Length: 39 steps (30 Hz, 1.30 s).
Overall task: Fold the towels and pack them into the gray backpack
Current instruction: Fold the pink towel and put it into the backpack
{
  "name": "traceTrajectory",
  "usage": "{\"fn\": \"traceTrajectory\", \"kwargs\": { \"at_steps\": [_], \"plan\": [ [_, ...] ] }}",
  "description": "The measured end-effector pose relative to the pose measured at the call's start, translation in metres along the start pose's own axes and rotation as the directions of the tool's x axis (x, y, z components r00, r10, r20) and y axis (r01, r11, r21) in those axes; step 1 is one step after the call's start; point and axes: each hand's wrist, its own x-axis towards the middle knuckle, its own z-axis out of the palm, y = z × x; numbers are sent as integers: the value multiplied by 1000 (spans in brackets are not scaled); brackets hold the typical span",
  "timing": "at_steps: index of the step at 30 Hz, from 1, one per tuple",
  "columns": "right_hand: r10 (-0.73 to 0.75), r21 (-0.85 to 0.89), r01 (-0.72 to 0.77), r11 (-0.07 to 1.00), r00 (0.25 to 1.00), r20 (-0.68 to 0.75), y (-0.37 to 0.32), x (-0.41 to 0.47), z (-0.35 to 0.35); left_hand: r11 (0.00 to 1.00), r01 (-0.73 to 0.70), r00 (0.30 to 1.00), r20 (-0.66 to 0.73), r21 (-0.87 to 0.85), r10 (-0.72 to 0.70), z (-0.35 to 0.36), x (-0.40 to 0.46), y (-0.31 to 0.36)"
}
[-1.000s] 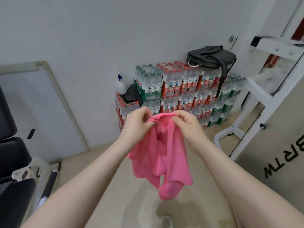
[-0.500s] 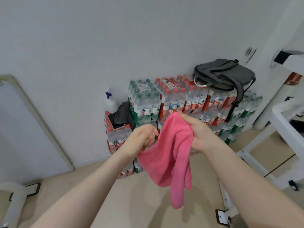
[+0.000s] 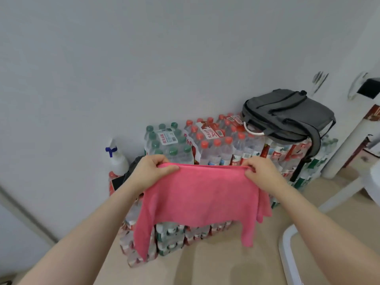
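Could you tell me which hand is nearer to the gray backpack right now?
Right. The right hand grips the pink towel just below the gray backpack; the left hand holds the other corner, farther left, near the spray bottle.

- Beige floor (image 3: pixel 216 264): stacked packs of bottled water (image 3: pixel 205 145) stand on it against the wall.
- Gray backpack (image 3: pixel 287 114) lies atop the packs.

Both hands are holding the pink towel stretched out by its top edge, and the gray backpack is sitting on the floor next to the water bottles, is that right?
Not quite. The head view shows the gray backpack lying on top of the stacked water bottles, not on the floor. The rest holds: the left hand and right hand hold the pink towel stretched out by its top edge.
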Motion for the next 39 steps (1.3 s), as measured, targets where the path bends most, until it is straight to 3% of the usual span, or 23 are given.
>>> {"fn": "traceTrajectory", "kwargs": {
  "at_steps": [2,5,8,10,13,19,23,25,27,29,31,33,36,39],
  "plan": [
    [48,-60,-53,997,996,-81,18,34,6,998,23,998,-64,-58,-27,-6,35,-9],
    [152,154,-121,981,966,-209,35,76,8,993,37,988,-146,-111,-53,-17,79,-20],
    [267,400,-159,903,936,-230,39,122,5,999,39,976,-216,-26,-44,-24,119,-26],
    [316,449,-172,877,910,-268,43,158,2,995,62,952,-305,83,-34,-24,147,-29],
    [256,381,-119,917,908,-332,50,216,-3,947,141,902,-432,289,-3,-21,190,-31],
    [-20,59,36,998,968,-251,62,336,-1,745,182,825,-512,642,239,-29,271,-57],
    [-105,-109,103,989,994,-16,77,405,16,577,401,810,-570,711,139,-17,315,-93],
    [-100,-157,121,980,986,135,83,427,25,556,465,813,-581,689,41,3,326,-100],
    [-104,-127,134,983,969,224,83,441,30,624,404,848,-529,669,19,33,331,-94],
    [-118,3,122,992,949,291,81,451,30,739,241,903,-424,630,67,66,331,-72],
    [-108,250,2,968,906,409,78,453,24,875,63,971,-230,481,57,99,327,-39],
    [-83,416,-185,890,832,548,75,451,15,929,-67,996,-22,363,81,129,325,-7],
    [-117,573,-386,723,749,652,72,444,2,978,-17,995,99,207,-4,172,324,35],
    [-120,663,-516,542,734,669,69,435,-6,967,136,985,77,217,-156,209,328,61]
  ]
}}
